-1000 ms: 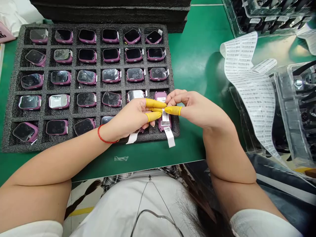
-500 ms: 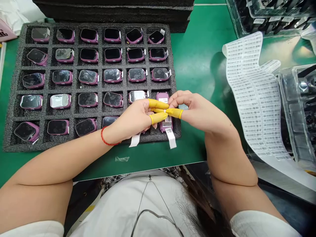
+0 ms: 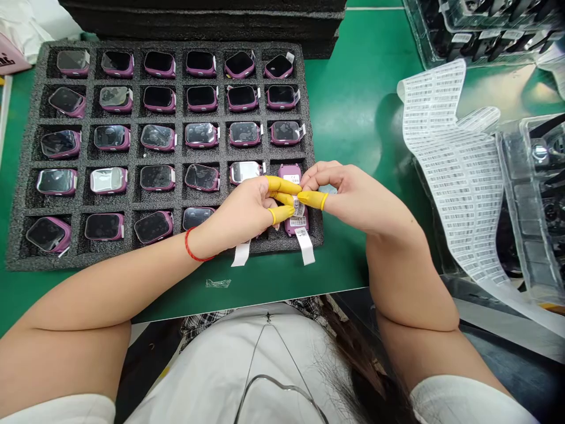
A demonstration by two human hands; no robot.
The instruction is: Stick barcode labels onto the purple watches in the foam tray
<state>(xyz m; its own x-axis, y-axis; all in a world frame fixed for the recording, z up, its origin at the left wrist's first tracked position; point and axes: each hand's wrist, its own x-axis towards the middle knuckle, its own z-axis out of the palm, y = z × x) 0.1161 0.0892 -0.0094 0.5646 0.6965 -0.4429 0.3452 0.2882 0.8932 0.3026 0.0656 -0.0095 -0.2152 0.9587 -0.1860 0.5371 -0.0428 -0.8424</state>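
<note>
My left hand (image 3: pixel 253 203) and my right hand (image 3: pixel 348 194) meet over the right end of a grey foam tray (image 3: pixel 136 159). Yellow finger cots cover several left fingertips and my right thumb. A small printed white label (image 3: pixel 299 206) is pinched at the fingertips of both hands. Beneath them, a purple smartwatch body (image 3: pixel 290 171) lies back up, and another purple watch back (image 3: pixel 296 225) shows just below. From the lower one hangs a white paper tab (image 3: pixel 304 247). A second white tab (image 3: pixel 241 253) sticks out under my left hand, which hides its watch.
Purple smartwatches (image 3: pixel 202 135) fill the tray's pockets, screens up. Black foam (image 3: pixel 203 26) is stacked behind. A long barcode label sheet (image 3: pixel 450 159) drapes at the right, beside clear plastic trays (image 3: pixel 525 206). A scrap of clear film (image 3: pixel 218 284) lies on the green table (image 3: pixel 348 259).
The small label between my fingertips now shows its printed face. My left thumb has drawn slightly down and left. The label sheet at the right has shifted a little.
</note>
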